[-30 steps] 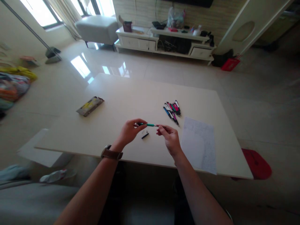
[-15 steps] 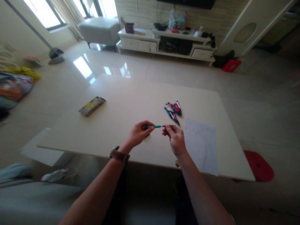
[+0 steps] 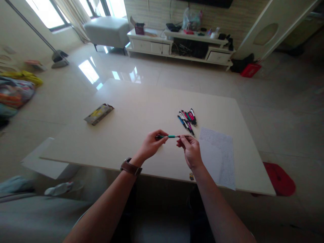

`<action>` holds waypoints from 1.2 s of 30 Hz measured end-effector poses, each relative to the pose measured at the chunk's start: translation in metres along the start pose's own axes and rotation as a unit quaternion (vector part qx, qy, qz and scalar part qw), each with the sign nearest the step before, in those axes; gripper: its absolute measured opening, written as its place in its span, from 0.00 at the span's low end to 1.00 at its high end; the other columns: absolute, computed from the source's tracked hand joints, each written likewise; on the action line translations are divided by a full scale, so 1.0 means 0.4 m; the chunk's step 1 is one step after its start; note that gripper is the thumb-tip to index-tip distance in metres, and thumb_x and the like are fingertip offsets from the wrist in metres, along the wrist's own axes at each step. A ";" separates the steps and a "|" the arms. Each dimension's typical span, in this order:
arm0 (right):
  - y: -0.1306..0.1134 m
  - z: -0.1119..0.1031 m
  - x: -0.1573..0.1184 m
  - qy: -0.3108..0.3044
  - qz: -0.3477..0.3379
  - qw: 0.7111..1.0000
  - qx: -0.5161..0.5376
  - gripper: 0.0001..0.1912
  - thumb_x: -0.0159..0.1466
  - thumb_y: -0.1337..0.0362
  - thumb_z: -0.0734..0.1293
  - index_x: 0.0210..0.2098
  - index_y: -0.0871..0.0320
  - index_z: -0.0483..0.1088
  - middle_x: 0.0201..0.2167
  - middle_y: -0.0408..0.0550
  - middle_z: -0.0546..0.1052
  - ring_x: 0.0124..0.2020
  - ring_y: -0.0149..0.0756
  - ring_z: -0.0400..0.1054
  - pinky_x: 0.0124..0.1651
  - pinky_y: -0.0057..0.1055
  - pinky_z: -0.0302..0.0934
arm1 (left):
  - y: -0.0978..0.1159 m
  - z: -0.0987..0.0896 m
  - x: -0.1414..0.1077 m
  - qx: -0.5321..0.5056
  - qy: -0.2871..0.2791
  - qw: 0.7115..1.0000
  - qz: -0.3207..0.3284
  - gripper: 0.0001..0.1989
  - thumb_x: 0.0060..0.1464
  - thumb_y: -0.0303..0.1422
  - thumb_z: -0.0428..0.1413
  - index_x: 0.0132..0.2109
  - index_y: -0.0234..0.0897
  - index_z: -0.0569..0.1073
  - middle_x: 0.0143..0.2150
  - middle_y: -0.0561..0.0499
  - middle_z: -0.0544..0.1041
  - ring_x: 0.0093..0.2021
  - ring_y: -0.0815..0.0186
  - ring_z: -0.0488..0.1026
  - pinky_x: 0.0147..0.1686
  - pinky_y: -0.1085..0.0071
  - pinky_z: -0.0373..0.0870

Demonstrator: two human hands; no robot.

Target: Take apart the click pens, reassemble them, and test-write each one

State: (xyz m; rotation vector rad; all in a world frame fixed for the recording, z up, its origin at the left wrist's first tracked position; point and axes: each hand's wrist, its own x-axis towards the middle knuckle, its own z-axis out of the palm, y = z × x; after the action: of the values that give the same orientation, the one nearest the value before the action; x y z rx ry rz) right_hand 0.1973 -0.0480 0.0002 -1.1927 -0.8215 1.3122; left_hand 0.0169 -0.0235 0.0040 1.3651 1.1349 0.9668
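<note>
Barrel (image 3: 171,136), green: pinched by left fingers (image 3: 163,139). Rod (image 3: 176,136), thin: pinched by right fingers (image 3: 184,139). Pens (image 3: 187,118): beyond right fingers. Hazard: rod might bend if fingers pull askew.

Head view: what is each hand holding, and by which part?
Left hand: slim green-and-black pen barrel, near its middle. Right hand: thin dark rod projecting from it, partway along.

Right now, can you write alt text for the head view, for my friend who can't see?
The left hand holds a green pen part, the right hand a thin rod at its end, above a white table. Coloured pens lie beyond, paper to the right, a box to the left.
</note>
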 end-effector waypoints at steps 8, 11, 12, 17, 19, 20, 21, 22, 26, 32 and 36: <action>0.015 0.002 0.013 0.020 -0.015 1.000 -0.013 0.13 0.60 0.54 0.71 0.35 0.59 0.76 0.26 0.45 0.77 0.27 0.31 0.69 0.34 0.31 0.65 | 0.000 0.010 0.000 -0.005 -0.002 1.000 -0.009 0.12 0.56 0.40 0.60 0.39 0.35 0.72 0.27 0.54 0.72 0.28 0.71 0.66 0.28 0.75 0.60; 0.014 0.009 0.012 0.003 -0.002 1.000 0.007 0.13 0.60 0.54 0.71 0.34 0.59 0.76 0.26 0.44 0.76 0.26 0.30 0.69 0.33 0.30 0.65 | 0.005 0.010 -0.001 0.001 -0.009 1.000 -0.011 0.12 0.56 0.40 0.60 0.39 0.34 0.73 0.26 0.55 0.70 0.26 0.72 0.65 0.27 0.74 0.59; 0.014 0.011 0.011 0.000 -0.001 1.000 0.009 0.13 0.60 0.54 0.71 0.34 0.59 0.75 0.26 0.44 0.77 0.26 0.30 0.69 0.33 0.30 0.64 | 0.005 0.010 -0.001 0.002 -0.011 1.000 -0.010 0.13 0.56 0.40 0.60 0.39 0.34 0.73 0.25 0.55 0.70 0.26 0.72 0.64 0.27 0.75 0.59; 0.011 0.015 0.007 0.006 -0.002 1.000 -0.011 0.14 0.59 0.53 0.72 0.35 0.59 0.76 0.26 0.45 0.77 0.26 0.30 0.68 0.33 0.30 0.64 | -0.007 0.013 0.000 -0.007 -0.007 1.000 -0.007 0.13 0.56 0.41 0.60 0.39 0.35 0.71 0.26 0.55 0.71 0.26 0.72 0.66 0.27 0.74 0.60; 0.009 0.015 0.007 0.005 0.005 1.000 -0.011 0.15 0.59 0.53 0.72 0.36 0.59 0.77 0.25 0.44 0.76 0.26 0.30 0.68 0.33 0.30 0.64 | -0.014 0.015 0.000 -0.008 -0.009 1.000 -0.009 0.12 0.57 0.40 0.58 0.40 0.36 0.70 0.27 0.55 0.72 0.27 0.71 0.67 0.28 0.74 0.61; 0.008 0.014 0.007 0.005 0.007 1.000 -0.009 0.15 0.59 0.53 0.72 0.36 0.59 0.77 0.25 0.44 0.76 0.26 0.30 0.68 0.33 0.30 0.64 | -0.017 0.016 -0.001 -0.007 -0.012 1.000 -0.009 0.11 0.58 0.40 0.58 0.40 0.36 0.69 0.27 0.54 0.72 0.28 0.71 0.68 0.29 0.74 0.62; 0.008 0.013 0.007 0.004 0.008 1.000 -0.007 0.15 0.59 0.53 0.72 0.35 0.59 0.77 0.25 0.44 0.76 0.26 0.30 0.68 0.33 0.30 0.64 | -0.018 0.017 -0.001 -0.005 -0.014 1.000 -0.007 0.11 0.59 0.39 0.57 0.40 0.36 0.68 0.27 0.54 0.72 0.28 0.71 0.68 0.29 0.74 0.62; 0.008 0.012 0.007 0.004 0.007 1.000 -0.006 0.14 0.59 0.53 0.72 0.35 0.59 0.77 0.25 0.43 0.76 0.26 0.30 0.68 0.32 0.29 0.63 | -0.018 0.018 -0.002 -0.003 -0.017 1.000 -0.006 0.09 0.59 0.38 0.56 0.40 0.36 0.68 0.28 0.54 0.73 0.29 0.70 0.68 0.30 0.74 0.62; 0.010 0.008 0.007 0.006 0.008 1.000 -0.010 0.14 0.59 0.54 0.72 0.36 0.58 0.77 0.24 0.43 0.75 0.26 0.29 0.68 0.32 0.29 0.62 | -0.011 0.020 -0.006 0.017 -0.011 1.000 0.000 0.05 0.60 0.34 0.53 0.39 0.37 0.66 0.29 0.54 0.73 0.30 0.70 0.68 0.31 0.73 0.62; 0.010 0.010 0.008 0.008 0.013 1.000 -0.007 0.15 0.58 0.53 0.73 0.35 0.59 0.77 0.24 0.42 0.74 0.25 0.29 0.67 0.31 0.28 0.62 | -0.010 0.020 -0.003 0.023 -0.019 1.000 -0.001 0.09 0.59 0.38 0.55 0.39 0.37 0.67 0.27 0.55 0.70 0.28 0.71 0.66 0.29 0.74 0.61; 0.010 0.010 0.008 0.013 0.016 1.000 -0.005 0.14 0.57 0.53 0.73 0.35 0.58 0.77 0.23 0.42 0.74 0.25 0.29 0.67 0.30 0.28 0.62 | -0.011 0.020 -0.003 0.017 -0.022 1.000 0.001 0.09 0.58 0.37 0.56 0.38 0.36 0.68 0.28 0.55 0.70 0.28 0.71 0.66 0.29 0.73 0.62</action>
State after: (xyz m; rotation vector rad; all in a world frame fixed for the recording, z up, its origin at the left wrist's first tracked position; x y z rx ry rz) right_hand 0.1929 -0.0445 -0.0033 -1.2326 -0.7932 1.3172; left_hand 0.0238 -0.0267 -0.0013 1.4087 1.1208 0.9178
